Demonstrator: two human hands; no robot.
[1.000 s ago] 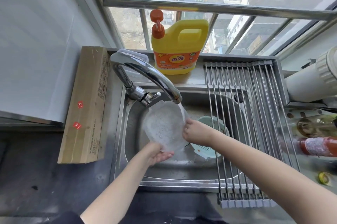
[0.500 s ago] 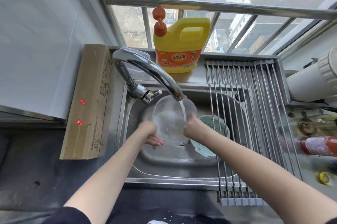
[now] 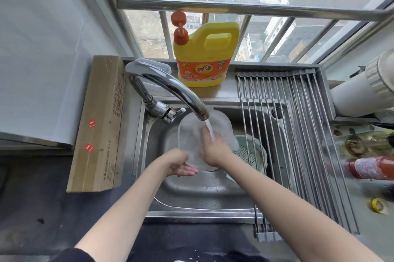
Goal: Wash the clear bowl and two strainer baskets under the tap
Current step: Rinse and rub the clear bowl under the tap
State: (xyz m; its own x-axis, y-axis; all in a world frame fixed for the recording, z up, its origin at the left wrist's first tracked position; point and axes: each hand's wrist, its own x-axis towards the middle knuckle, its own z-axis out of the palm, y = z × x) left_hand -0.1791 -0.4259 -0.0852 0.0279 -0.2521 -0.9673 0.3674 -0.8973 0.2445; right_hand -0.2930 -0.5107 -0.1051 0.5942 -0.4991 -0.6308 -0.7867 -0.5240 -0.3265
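The clear bowl (image 3: 189, 134) is tilted up under the running tap (image 3: 170, 89), over the steel sink (image 3: 191, 189). My left hand (image 3: 178, 163) holds the bowl's lower rim from below, palm up. My right hand (image 3: 214, 151) lies flat inside the bowl with its fingers spread, and the stream of water falls on them. A pale green strainer basket (image 3: 249, 153) lies in the sink to the right, partly hidden by the bowl and my right arm. A second basket cannot be made out.
A yellow detergent jug (image 3: 206, 57) stands on the sill behind the sink. A roll-up steel drying rack (image 3: 298, 134) covers the sink's right side. A long cardboard box (image 3: 100, 123) lies left of the tap. A red-capped bottle (image 3: 371, 168) lies at the right.
My right hand has moved from the bowl's right rim into the bowl, under the stream. My left hand has dropped to the lower rim. The bowl has tilted further up.
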